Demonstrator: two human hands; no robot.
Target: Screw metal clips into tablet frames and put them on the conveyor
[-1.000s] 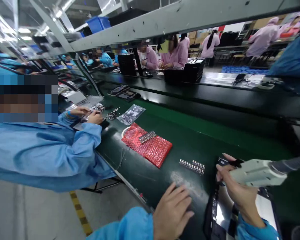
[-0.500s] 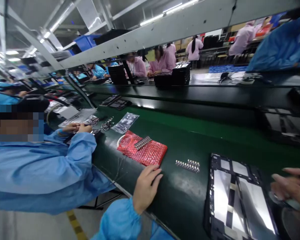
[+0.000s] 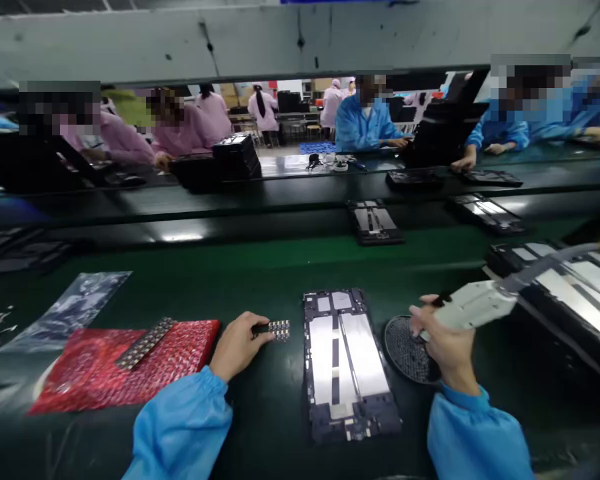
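Note:
My left hand (image 3: pixel 239 345) rests on the green belt with its fingertips pinched on a small strip of parts (image 3: pixel 279 329). My right hand (image 3: pixel 441 341) is wrapped round a pale electric screwdriver (image 3: pixel 475 304), held above a round black screw dish (image 3: pixel 409 347). Between my hands lies a dark device frame with silver plates (image 3: pixel 346 360), flat on the belt. Both my sleeves are blue.
A red bubble bag (image 3: pixel 115 367) with a parts strip (image 3: pixel 147 343) on it lies at the left, beside a clear plastic bag (image 3: pixel 75 309). More device frames (image 3: pixel 374 222) lie on the belt beyond and at the right (image 3: pixel 567 273). Other workers sit across the line.
My view has swung to the right, away from the co-worker at my left. My left hand has moved from the red bag to the small parts strip. My right hand has come over the screw dish with the screwdriver.

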